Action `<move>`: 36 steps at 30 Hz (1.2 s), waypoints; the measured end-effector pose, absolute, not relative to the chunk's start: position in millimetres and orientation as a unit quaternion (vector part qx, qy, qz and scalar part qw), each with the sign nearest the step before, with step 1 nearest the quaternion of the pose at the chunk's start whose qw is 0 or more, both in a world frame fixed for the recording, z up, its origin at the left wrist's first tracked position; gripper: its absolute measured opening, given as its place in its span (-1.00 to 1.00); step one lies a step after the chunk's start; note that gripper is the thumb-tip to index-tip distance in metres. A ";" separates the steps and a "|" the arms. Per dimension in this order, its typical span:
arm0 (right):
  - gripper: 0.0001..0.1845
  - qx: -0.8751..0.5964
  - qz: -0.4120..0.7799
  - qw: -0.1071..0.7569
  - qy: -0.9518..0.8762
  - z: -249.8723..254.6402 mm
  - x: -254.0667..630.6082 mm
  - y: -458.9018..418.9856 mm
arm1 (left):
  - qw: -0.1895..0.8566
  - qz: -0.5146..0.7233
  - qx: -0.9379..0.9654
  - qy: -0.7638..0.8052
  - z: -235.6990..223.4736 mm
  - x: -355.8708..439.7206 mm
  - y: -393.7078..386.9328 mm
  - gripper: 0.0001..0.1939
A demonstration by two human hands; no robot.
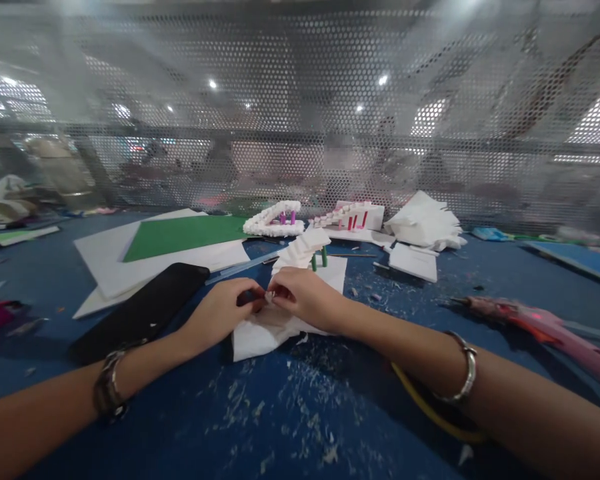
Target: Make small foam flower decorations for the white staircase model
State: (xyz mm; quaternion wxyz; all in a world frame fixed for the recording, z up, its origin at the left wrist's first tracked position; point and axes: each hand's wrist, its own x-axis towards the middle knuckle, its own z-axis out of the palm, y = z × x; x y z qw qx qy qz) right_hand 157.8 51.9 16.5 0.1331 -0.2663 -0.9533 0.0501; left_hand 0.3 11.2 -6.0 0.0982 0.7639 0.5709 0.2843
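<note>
Left hand (pixel 223 308) and right hand (pixel 307 297) pinch 1 white scrap (pixel 269 297), probably paper, between them, above crumpled sheet (pixel 260 339). White steps (pixel 303 247) just beyond, nearer right hand, rising away rightward.

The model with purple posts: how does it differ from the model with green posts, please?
The purple-post model has small, bumpy pieces; the green-post model has broad, flat steps. The purple-post model stands farther back, while the green-post model is just beyond the right hand. Both are white and slope upward to the right.
</note>
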 end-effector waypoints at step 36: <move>-0.90 -0.212 0.368 0.205 -0.882 23.1 167.6 59.7 | 0.246 0.435 0.721 0.480 -12.2 -1.1 11.5 -0.77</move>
